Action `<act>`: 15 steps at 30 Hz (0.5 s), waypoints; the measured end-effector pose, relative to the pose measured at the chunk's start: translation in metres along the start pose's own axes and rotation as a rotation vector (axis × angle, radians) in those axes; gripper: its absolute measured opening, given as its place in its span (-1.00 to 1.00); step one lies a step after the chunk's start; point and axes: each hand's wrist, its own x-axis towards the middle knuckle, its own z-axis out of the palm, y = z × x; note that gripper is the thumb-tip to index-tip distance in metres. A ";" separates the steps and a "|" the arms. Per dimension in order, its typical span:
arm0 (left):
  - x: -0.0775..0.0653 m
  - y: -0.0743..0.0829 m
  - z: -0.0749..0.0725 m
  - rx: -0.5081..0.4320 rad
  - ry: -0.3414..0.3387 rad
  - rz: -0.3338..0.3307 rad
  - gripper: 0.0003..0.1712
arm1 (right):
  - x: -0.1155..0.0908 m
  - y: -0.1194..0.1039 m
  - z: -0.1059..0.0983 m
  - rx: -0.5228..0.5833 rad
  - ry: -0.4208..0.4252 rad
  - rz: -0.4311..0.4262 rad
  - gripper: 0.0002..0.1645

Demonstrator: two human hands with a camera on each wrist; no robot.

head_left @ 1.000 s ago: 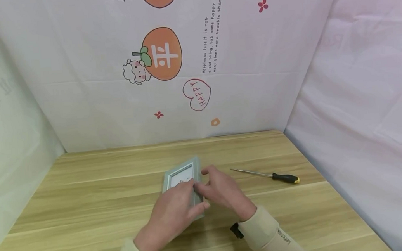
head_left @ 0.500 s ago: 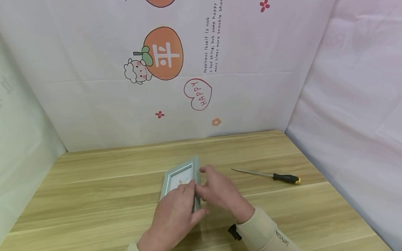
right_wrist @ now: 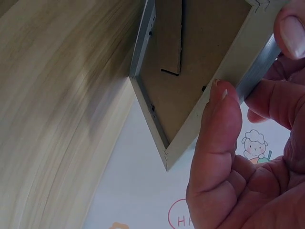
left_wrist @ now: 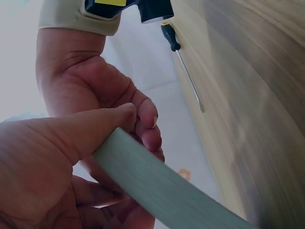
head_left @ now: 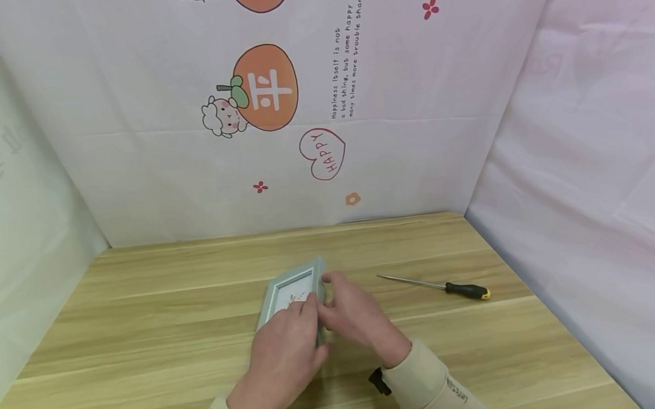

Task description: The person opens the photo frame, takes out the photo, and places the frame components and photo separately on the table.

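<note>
A grey-green picture frame (head_left: pixel 294 276) leans tilted over the table, its front with a small print facing up and left. My left hand (head_left: pixel 283 350) grips its near right side, fingers over the front, thumb toward the back. On the right side of the frame, my right hand (head_left: pixel 358 310) pinches the edge with thumb and fingers. The right wrist view shows the frame's back: a brown backing board (right_wrist: pixel 205 43), a stand leg (right_wrist: pixel 169 38) and small black tabs (right_wrist: pixel 153 108) along the border. In the left wrist view, the frame's edge (left_wrist: pixel 157 183) hides part of the right hand's fingers.
A screwdriver (head_left: pixel 466 290) with a black and yellow handle lies to the right on the wooden table (head_left: pixel 142 331), its tip toward the frame. Printed white cloth (head_left: pixel 403 148) stands behind the table and along both sides.
My right fingers have come in from the right onto the frame's edge. The left thumb has drawn in toward the frame, which has tipped slightly. The screwdriver has stayed in place.
</note>
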 end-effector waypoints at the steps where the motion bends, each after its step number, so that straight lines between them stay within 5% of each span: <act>1: 0.000 0.001 0.000 0.017 -0.007 -0.004 -0.08 | 0.000 0.000 0.000 -0.001 0.001 -0.003 -0.23; 15: 0.000 0.007 0.004 0.202 0.098 0.001 -0.06 | -0.002 -0.002 0.001 0.022 -0.025 -0.013 -0.26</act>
